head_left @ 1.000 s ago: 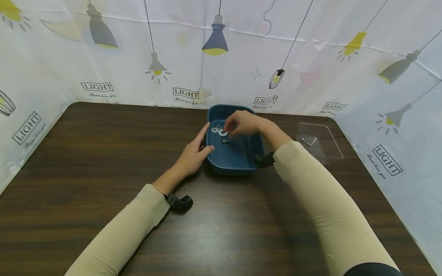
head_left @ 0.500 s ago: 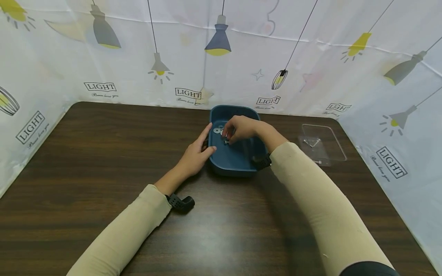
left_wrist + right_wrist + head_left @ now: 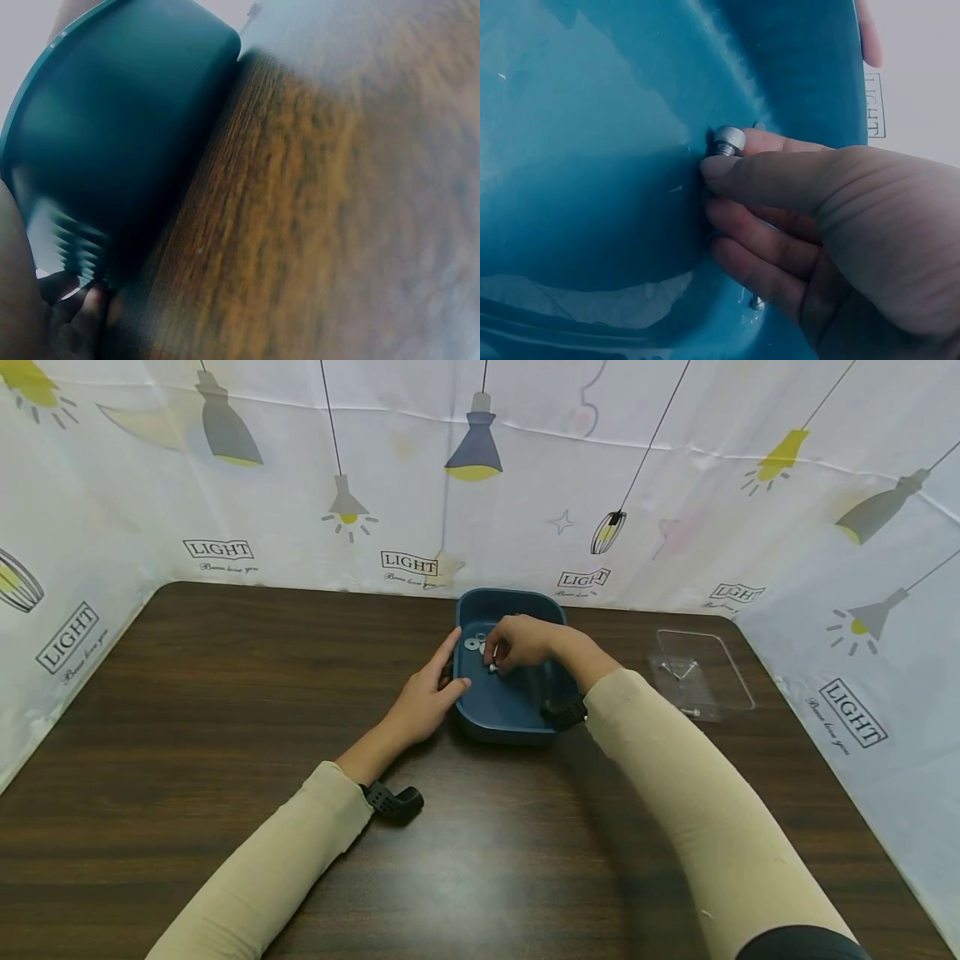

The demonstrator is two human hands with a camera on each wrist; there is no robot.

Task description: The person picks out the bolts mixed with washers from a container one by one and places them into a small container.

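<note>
A blue plastic bin point(image 3: 498, 714) stands on the dark wooden table. My left hand point(image 3: 420, 702) holds its left side, thumb over the rim and other fingers along the outer wall. Inside the bin, my right hand point(image 3: 525, 642) pinches a screw point(image 3: 727, 140) between thumb and index finger; the round metal head and some thread show above the thumb. Several washers point(image 3: 472, 644) lie on the bin floor, left of the right hand. Another small metal screw point(image 3: 757, 302) shows below the fingers in the right wrist view. The right fingers hide part of the bin floor.
To the right of the bin lies a clear plastic tray point(image 3: 738, 672), with small hardware in or by it. A white curtain point(image 3: 315, 510) printed with lamps hangs behind the table's far edge. The wooden tabletop point(image 3: 225, 710) extends left and in front.
My right hand has lowered slightly toward the near side in the bin and now pinches the screw. The left hand keeps its place on the bin. The head view has shifted slightly.
</note>
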